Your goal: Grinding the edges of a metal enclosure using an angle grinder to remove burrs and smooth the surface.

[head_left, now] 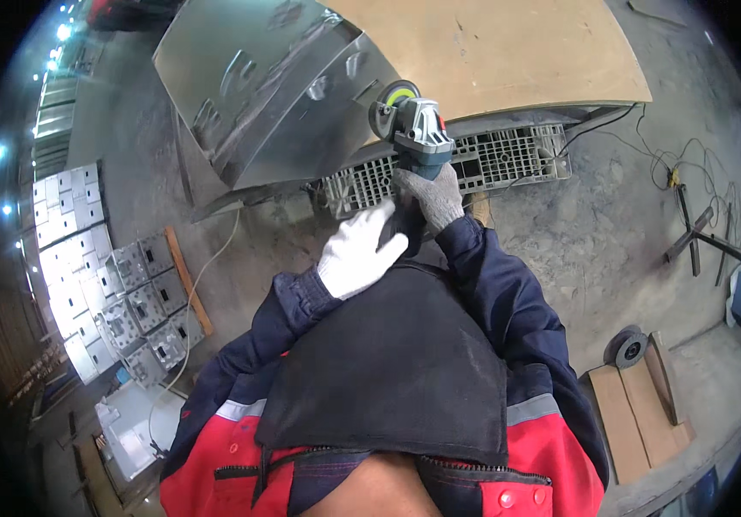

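My right hand [437, 196], in a greyish work glove, is closed around the body of an angle grinder [424, 129]. The tool points away from me, and its yellow-green disc [399, 93] is at the far end, close to the edge of a shiny folded sheet-metal piece [301, 99]. My left hand [356, 252], in a white glove, is beside the grinder's dark rear end with thumb and fingers apart. It holds nothing; whether the fingertips touch the tool I cannot tell. The metal piece lies on the left part of a wooden tabletop [508, 52].
A grey plastic pallet [517, 155] lies under the table's near edge. Several metal boxes [146, 297] are stacked at left, near a pale hose [207, 280]. To the right are cables [689, 164], a dark metal stand [697, 233], a wire spool [630, 347] and cardboard [633, 414].
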